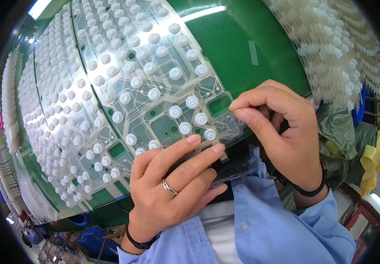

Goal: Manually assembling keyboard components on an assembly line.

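Green tabletop [236, 66], cropped; right hand [284, 116] perhaps pinches sheet [164, 83].

Bright indoor light, with a white lamp [39, 8] glowing at far left. Glare whitens clear circuit sheets [110, 78]; a pale streak [205, 13] reflects on the green tabletop [278, 57]. Sharp middle; fisheye curvature bends edges toward black corners.

Head fisheye, left of pair, looked steeply down, close over left hand [168, 187], right hand [289, 116], tabletop [273, 57] and shirt front [265, 220].
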